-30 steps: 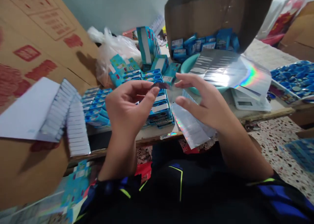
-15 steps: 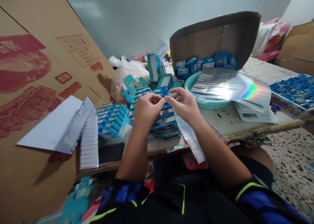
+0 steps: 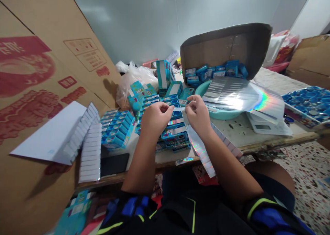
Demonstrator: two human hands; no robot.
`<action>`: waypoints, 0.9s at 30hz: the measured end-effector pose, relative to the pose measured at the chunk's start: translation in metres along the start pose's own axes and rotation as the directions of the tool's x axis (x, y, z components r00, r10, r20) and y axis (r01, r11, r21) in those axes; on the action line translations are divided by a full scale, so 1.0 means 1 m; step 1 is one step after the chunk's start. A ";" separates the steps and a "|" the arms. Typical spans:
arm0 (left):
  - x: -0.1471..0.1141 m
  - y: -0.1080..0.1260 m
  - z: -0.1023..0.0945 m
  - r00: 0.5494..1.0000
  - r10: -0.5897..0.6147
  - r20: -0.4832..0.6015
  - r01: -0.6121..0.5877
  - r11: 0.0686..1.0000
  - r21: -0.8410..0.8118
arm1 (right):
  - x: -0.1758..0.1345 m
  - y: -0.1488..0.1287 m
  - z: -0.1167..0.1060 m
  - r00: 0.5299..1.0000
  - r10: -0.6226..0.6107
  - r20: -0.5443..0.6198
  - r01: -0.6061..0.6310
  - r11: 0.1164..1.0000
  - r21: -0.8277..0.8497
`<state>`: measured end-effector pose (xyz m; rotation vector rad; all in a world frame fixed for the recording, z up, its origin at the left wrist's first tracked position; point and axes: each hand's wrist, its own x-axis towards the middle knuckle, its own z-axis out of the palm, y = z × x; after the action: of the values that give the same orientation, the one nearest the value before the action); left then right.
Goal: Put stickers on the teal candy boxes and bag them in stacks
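Observation:
A short pale sticker strip (image 3: 179, 109) is stretched between my two hands, above a stack of small blue boxes (image 3: 176, 132). My left hand (image 3: 157, 117) pinches its left end with thumb and fingers. At the other end, my right hand (image 3: 197, 115) is closed in a pinch on the strip. Several boxes under my hands carry shiny silver strips across their tops. Beside the stack, a long holographic sticker sheet (image 3: 202, 152) hangs over the table's front edge, partly behind my right forearm.
Left of the stack are more blue boxes (image 3: 117, 128), a black phone-like slab (image 3: 114, 163) and white sticker sheets (image 3: 90, 152). A turquoise basin (image 3: 224, 115) under silver sheets (image 3: 232, 94), a white scale (image 3: 270, 125) and an open carton (image 3: 206, 51) stand right. A large cardboard box (image 3: 51, 73) walls the left.
My hands have moved apart, the right one shifting rightward, and the pale strip now shows between them. The whole view has dropped slightly lower in the frame.

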<state>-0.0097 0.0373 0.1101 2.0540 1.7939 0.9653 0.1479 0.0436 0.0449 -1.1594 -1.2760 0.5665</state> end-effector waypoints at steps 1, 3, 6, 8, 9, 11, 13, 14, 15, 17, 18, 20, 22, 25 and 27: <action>-0.001 0.002 -0.001 1.000 -0.001 0.005 0.001 1.000 0.020 | 0.000 0.000 -0.002 1.000 -0.002 0.001 0.002 1.000 -0.007; -0.002 0.004 -0.002 1.000 0.012 -0.005 -0.012 0.998 0.059 | 0.000 -0.002 -0.005 1.000 -0.004 0.006 0.004 1.000 0.006; -0.002 0.005 -0.004 0.998 0.043 -0.046 -0.039 0.996 0.075 | 0.002 -0.005 -0.007 1.000 0.001 0.018 -0.002 0.998 0.063; -0.001 0.003 -0.004 0.998 0.039 -0.055 -0.035 0.997 0.069 | 0.004 -0.005 -0.008 0.999 0.018 0.029 -0.021 0.996 0.090; 0.000 0.003 -0.004 0.998 0.031 -0.051 -0.028 0.997 0.073 | 0.004 -0.005 -0.007 0.999 0.030 0.035 -0.033 0.995 0.095; 0.000 0.001 -0.004 0.999 0.016 -0.034 -0.012 0.994 0.104 | 0.005 -0.003 -0.007 0.997 0.050 0.059 -0.056 0.993 0.104; 0.000 0.000 -0.003 1.000 -0.003 -0.009 0.004 0.989 0.150 | 0.005 0.000 -0.008 0.993 0.066 0.095 -0.078 0.989 0.123; 0.000 0.000 -0.002 1.000 -0.012 0.003 0.011 0.985 0.173 | 0.005 0.002 -0.008 0.991 0.077 0.113 -0.092 0.987 0.134; -0.001 0.000 -0.001 1.000 -0.019 0.012 0.017 0.981 0.194 | 0.005 0.003 -0.009 0.988 0.087 0.130 -0.106 0.984 0.143; -0.001 0.000 0.000 1.000 -0.025 0.018 0.021 0.974 0.225 | 0.005 0.005 -0.010 0.983 0.104 0.152 -0.127 0.981 0.149; -0.002 0.000 0.001 1.000 -0.024 0.017 0.020 0.972 0.233 | 0.005 0.006 -0.010 0.982 0.104 0.159 -0.129 0.980 0.151; -0.002 0.000 0.002 1.000 -0.017 0.012 0.013 0.972 0.236 | 0.005 0.005 -0.011 0.982 0.091 0.166 -0.118 0.980 0.159; -0.001 -0.001 0.002 1.000 -0.005 0.006 0.004 0.971 0.237 | 0.006 0.005 -0.011 0.982 0.086 0.169 -0.116 0.977 0.179; -0.001 -0.002 0.002 1.000 -0.009 0.005 0.008 0.969 0.246 | 0.006 0.003 -0.011 0.978 0.118 0.169 -0.154 0.964 0.218; -0.001 -0.002 0.002 1.000 -0.019 0.012 0.016 0.968 0.250 | 0.006 0.002 -0.011 0.976 0.143 0.166 -0.181 0.954 0.237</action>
<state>-0.0104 0.0372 0.1071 2.1776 2.0117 0.7495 0.1606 0.0453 0.0469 -1.0291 -1.1983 0.9240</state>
